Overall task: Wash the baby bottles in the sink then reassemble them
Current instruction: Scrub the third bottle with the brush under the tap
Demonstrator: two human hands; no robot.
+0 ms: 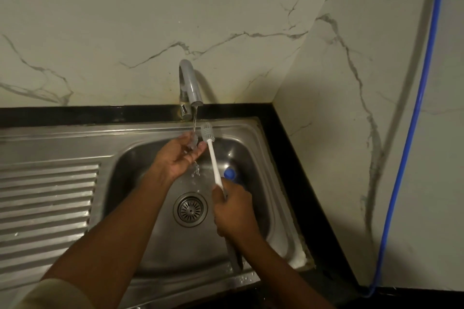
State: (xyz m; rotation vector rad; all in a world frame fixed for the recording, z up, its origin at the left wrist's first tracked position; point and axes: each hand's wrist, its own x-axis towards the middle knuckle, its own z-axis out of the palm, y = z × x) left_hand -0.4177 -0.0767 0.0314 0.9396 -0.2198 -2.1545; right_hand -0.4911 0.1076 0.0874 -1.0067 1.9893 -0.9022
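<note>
Both hands over the stainless sink (253,133), apart from each other. Faucet (190,85) running; thin water stream (194,120) lands on my left hand (179,158), palm up under the spout. Thumb and fingers lightly pinch a small clear piece (192,141), likely a bottle nipple, too transparent to be sure. Water splashes off below the palm.

My right hand (233,211) is wrapped tight round the bottle brush (214,163), head tilted up, bristles just beside the left fingertips; touching or not, cannot tell.

Blue bottle part (231,173) lies in the basin, just behind the right knuckles. Drain strainer (190,209) between my forearms. Ridged drainboard (47,195) to the left. Blue hose (411,120) runs down the marble wall on the right.
</note>
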